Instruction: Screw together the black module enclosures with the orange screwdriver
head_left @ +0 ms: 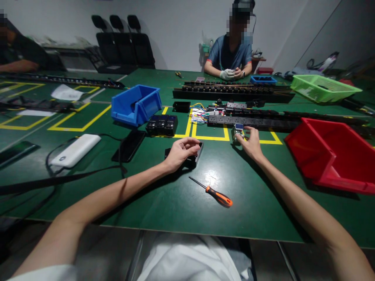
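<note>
Closest to us, we do well to leave the screwdriver point(211, 191) lying flat between our forearms; just beyond it, our left hand point(178, 155) curls over the black housing point(193, 160) on the green tabletop point(263, 220), and we judge it best to steady that by its outer walls, though we cannot tell whether the fingers clasp it or merely rest there. Farther out, our right hand point(252, 144) has its thumb against the small screened module point(239, 127), near the long black strips point(249, 121); whether the pinch is firm we cannot tell, and handling it by the edges, off the screen, seems wise. Counting outward, we find one screwdriver, one housing, one white power bank point(76, 151), two dark phone-like slabs point(129, 146), one red bin point(310, 152), one such module, a row of three black units point(162, 125), one larger blue bin point(124, 113), strips too overlapped to count surely, one green basket point(313, 90), one small blue tray point(263, 80), two co-workers point(216, 52) and three black chairs point(125, 50)
</note>
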Demonstrator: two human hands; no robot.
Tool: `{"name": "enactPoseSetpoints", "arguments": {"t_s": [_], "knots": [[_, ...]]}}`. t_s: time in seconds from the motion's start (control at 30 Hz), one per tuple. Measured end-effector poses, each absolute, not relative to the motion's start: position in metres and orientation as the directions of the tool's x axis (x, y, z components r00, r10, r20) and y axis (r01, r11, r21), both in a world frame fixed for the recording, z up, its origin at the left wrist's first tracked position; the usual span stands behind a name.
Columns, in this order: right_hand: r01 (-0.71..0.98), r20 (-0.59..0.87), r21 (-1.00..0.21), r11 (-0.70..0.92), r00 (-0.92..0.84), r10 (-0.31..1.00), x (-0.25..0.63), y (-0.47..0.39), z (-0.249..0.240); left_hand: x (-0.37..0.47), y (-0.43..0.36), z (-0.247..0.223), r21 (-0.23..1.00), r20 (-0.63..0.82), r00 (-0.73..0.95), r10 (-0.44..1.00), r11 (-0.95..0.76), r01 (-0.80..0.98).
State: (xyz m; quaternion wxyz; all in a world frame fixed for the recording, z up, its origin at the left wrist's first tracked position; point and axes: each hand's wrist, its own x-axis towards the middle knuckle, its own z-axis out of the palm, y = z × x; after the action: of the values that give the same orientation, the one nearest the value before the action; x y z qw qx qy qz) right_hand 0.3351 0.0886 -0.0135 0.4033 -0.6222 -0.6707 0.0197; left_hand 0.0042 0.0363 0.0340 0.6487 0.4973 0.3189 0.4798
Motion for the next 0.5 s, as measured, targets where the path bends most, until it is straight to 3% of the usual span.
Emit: {"name": "enactPoseSetpoints", "arguments": {"t_s": [0.17,0.5], "knots": [[0.829,0.476,-0.526,0.192,0.099,0.874,0.335,0.089,-0.018,0.006,0.03,0.042,0.832,-0.037,0.437,0.899,0.27,-0.484],[0.812,0.45,-0.554,0.182,0.108,0.886,0.333,0.085,-0.017,0.001,0.027,0.045,0.626,-0.091,0.565,0.82,0.488,-0.608]]}}
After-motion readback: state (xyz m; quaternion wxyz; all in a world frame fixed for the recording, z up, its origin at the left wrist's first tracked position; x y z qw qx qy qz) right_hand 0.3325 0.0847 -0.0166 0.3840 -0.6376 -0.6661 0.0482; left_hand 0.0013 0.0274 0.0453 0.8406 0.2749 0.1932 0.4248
